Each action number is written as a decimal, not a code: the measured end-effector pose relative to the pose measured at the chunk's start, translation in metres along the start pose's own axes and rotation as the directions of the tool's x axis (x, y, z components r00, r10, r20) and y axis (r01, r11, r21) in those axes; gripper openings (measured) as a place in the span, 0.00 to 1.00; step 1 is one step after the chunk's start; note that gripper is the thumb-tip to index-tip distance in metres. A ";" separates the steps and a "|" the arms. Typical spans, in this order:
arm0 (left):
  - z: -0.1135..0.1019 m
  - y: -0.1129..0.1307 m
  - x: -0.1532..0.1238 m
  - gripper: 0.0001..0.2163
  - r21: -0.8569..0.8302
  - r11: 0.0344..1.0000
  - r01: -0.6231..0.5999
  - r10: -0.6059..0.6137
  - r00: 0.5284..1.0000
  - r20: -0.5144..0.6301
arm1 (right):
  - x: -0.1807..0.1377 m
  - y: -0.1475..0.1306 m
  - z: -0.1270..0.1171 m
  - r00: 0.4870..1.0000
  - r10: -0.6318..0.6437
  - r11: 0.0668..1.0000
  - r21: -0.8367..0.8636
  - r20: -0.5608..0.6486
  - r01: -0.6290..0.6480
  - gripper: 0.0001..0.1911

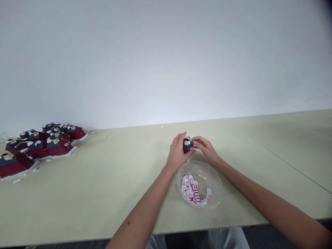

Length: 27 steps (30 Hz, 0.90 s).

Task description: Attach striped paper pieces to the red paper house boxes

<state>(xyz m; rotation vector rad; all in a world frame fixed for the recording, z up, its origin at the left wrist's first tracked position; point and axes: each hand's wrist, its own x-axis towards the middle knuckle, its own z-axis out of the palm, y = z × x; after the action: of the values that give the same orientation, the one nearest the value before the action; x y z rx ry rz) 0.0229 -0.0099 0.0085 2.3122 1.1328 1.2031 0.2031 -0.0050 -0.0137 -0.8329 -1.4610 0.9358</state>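
A small dark red and navy paper house model (187, 145) sits between my hands, above the far rim of a clear plastic bowl (209, 174). My left hand (177, 153) wraps around its left side. My right hand (204, 147) pinches its right side with the fingertips. A pale patch shows on its top, partly hidden by my fingers. The bowl holds several small white paper pieces with red stripes (193, 191).
Several finished-looking red and navy paper houses (44, 147) lie in a heap at the left of the pale green table (103, 197). A few small white scraps lie near them. A white wall (166, 62) rises behind the table.
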 end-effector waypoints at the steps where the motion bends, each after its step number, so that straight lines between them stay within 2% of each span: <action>1: 0.000 0.000 0.000 0.38 0.000 1.000 -0.010 0.010 1.000 -0.006 | 0.000 0.000 0.000 1.000 0.001 1.000 -0.001 0.003 -0.001 0.13; 11: -0.001 -0.001 0.000 0.39 0.013 1.000 -0.011 0.011 1.000 -0.005 | -0.001 -0.007 0.001 0.999 0.041 0.999 -0.012 0.010 -0.041 0.17; 27: -0.001 -0.001 -0.001 0.41 0.026 1.000 -0.016 0.017 1.000 -0.022 | -0.001 -0.008 0.001 0.999 0.031 0.999 -0.013 0.036 -0.031 0.18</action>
<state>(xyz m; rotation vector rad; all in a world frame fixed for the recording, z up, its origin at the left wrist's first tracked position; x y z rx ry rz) 0.0215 -0.0098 0.0080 2.3374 1.1461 1.2299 0.2023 -0.0096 -0.0068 -0.8539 -1.4899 0.9706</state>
